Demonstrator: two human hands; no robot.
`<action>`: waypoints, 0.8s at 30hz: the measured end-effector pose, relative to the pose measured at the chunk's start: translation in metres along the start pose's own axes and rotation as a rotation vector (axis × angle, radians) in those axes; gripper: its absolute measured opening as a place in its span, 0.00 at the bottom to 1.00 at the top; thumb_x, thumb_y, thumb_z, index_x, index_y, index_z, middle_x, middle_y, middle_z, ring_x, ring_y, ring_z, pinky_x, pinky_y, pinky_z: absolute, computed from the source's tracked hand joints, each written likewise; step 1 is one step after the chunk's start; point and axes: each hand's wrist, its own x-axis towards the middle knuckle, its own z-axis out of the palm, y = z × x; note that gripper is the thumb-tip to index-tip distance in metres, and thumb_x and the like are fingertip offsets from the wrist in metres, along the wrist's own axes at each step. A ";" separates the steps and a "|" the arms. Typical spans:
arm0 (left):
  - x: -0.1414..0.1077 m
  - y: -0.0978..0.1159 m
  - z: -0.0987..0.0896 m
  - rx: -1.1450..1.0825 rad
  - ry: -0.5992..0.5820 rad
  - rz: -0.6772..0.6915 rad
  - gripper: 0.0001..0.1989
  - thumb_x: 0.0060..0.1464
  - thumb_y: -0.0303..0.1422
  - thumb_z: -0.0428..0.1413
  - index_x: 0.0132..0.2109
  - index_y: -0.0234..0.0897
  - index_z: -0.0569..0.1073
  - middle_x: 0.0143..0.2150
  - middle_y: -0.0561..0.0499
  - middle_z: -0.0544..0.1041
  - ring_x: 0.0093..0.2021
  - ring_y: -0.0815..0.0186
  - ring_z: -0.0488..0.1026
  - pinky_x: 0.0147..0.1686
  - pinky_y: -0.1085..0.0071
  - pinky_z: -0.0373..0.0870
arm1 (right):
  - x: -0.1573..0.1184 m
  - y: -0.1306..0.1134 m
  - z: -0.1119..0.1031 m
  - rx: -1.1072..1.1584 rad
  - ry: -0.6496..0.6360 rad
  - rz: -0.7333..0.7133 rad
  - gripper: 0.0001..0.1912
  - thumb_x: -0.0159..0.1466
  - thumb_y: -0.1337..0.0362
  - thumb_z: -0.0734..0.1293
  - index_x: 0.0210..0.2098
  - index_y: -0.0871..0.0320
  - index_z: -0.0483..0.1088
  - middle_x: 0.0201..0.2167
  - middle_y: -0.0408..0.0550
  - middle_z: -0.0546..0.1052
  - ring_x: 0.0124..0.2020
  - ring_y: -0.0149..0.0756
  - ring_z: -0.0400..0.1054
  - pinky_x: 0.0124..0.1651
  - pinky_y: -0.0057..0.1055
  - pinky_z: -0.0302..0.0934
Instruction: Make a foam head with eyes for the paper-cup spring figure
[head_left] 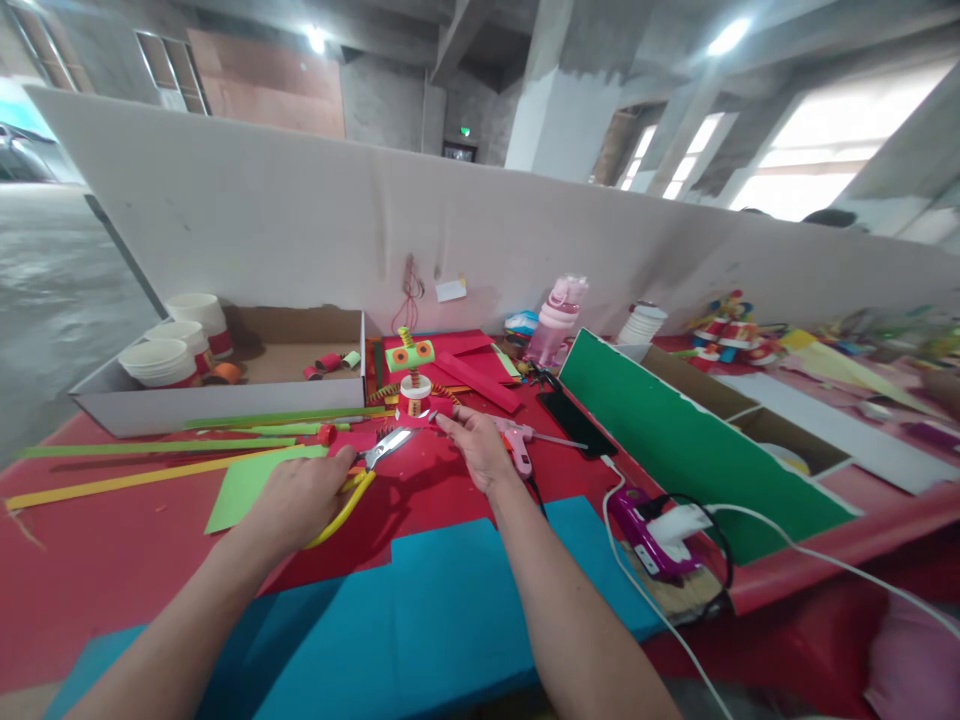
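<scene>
My left hand (307, 495) is closed around the yellow handles of a pair of scissors (388, 447). The blades point up and to the right, toward my right hand (476, 445). My right hand is closed in a pinch at the blade tips, with its fingers on a small red piece, perhaps paper, whose shape I cannot make out. Just behind the hands stands a paper-cup figure (415, 395) with a green tube head, orange round eyes and coiled paper arms. A pink glue gun (517, 448) lies right of my right hand.
At the left, an open cardboard box (225, 405) holds paper cups (159, 362) and small paper rolls. Green and yellow strips (150, 475) and blue sheets (457, 590) lie on the red table. To the right are a phone (574, 425), a purple power strip (652, 535) with cables and a green panel (690, 460).
</scene>
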 end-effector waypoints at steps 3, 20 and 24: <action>0.000 0.000 0.000 0.014 -0.001 -0.001 0.15 0.59 0.34 0.41 0.48 0.35 0.66 0.39 0.38 0.79 0.38 0.50 0.77 0.31 0.66 0.65 | 0.000 0.000 0.000 0.007 0.000 0.003 0.14 0.49 0.54 0.73 0.30 0.57 0.76 0.27 0.42 0.77 0.31 0.31 0.66 0.36 0.28 0.59; 0.002 -0.001 0.003 0.030 0.002 -0.010 0.13 0.58 0.33 0.43 0.47 0.36 0.66 0.38 0.39 0.79 0.37 0.52 0.77 0.31 0.67 0.65 | 0.002 0.003 -0.002 0.009 0.009 0.028 0.14 0.49 0.55 0.74 0.30 0.58 0.73 0.26 0.40 0.74 0.29 0.29 0.64 0.34 0.27 0.56; 0.002 -0.001 0.002 0.024 0.001 -0.004 0.13 0.58 0.33 0.43 0.46 0.36 0.66 0.37 0.39 0.79 0.37 0.49 0.77 0.30 0.65 0.65 | 0.002 0.002 -0.003 -0.010 0.001 0.031 0.15 0.49 0.54 0.74 0.30 0.57 0.74 0.27 0.42 0.75 0.30 0.29 0.64 0.34 0.27 0.56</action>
